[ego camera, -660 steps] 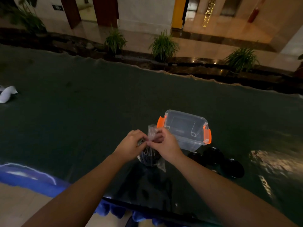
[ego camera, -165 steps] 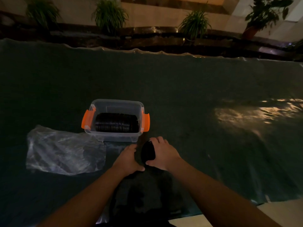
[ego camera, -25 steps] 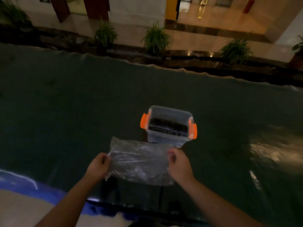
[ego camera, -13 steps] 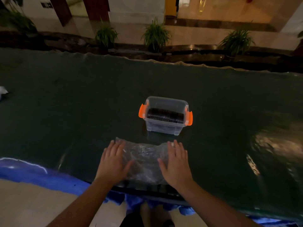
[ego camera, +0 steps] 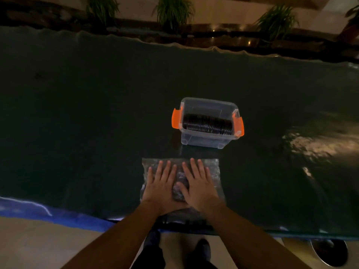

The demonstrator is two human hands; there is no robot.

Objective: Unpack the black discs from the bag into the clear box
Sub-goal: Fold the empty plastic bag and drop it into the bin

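Moved since half a second ago: both hands, drawn closer together on the bag, thumbs now nearly meeting.

Item 1. Crumpled clear plastic bag (ego camera: 212, 167), lying flat on the dark green table covering (ego camera: 87, 113), at 6 o'clock from the box and apart from it, its near end close to the table's front edge. Under both hands.

Item 2. Left hand (ego camera: 160, 186), palm down, fingers spread wide and flat on the bag's left half; grips nothing.

Item 3. Right hand (ego camera: 198, 186), palm down, fingers spread wide and flat on the bag's right half; grips nothing. A strip of wrinkled bag shows between the two hands.

Item 4. Clear rectangular plastic box with orange side latches (ego camera: 207, 123), lidless, upright, at 12 o'clock from the hands, slightly toward 1 o'clock.

Item 5. Black round discs (ego camera: 207, 126), standing on edge in one packed row inside the box, running latch to latch.

Item 6. Blue sheet edge (ego camera: 38, 210), at 8 o'clock, beneath the green covering.

Item 7. Potted green plants (ego camera: 172, 10), at 12 o'clock beyond the table's far edge.
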